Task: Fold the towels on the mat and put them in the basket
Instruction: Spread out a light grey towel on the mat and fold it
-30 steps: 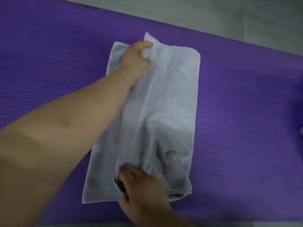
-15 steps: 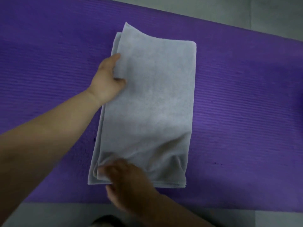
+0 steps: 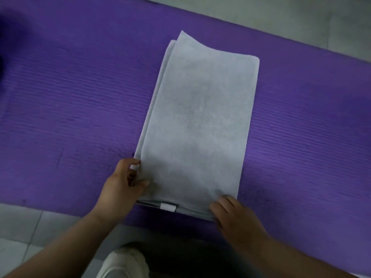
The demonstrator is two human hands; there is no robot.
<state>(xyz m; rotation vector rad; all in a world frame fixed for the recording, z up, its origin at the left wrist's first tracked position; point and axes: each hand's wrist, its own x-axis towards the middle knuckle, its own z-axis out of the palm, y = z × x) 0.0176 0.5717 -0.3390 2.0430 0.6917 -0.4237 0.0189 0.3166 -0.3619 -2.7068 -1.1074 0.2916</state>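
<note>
Left hand (image 3: 123,185): fingers (image 3: 135,161) curl round the left edge of the grey towel (image 3: 200,121) near its lower left corner, and the thumb (image 3: 145,182) lies on the top layer. A strip of the edge shows between them, so this hand pinches the towel.

Right hand (image 3: 237,218): fingertips (image 3: 225,200) rest on the towel's lower right corner, slightly bent. The thumb is hidden. I cannot tell whether this hand grips the corner or only presses on it.

Both forearms enter from the bottom of the frame, the left from the lower left, the right from the lower right.

The towel lies flat at the centre of the frame, folded into a long layered strip running from the lower centre toward the top. At the top left the layers are offset, with one corner sticking out. A white label (image 3: 168,207) shows on its near edge, between the hands.

The towel rests on a ribbed purple mat (image 3: 60,97). The mat lies on a grey tiled floor (image 3: 301,21), which is visible at upper right and lower left.

A white shoe (image 3: 124,261) sits at the bottom centre.
</note>
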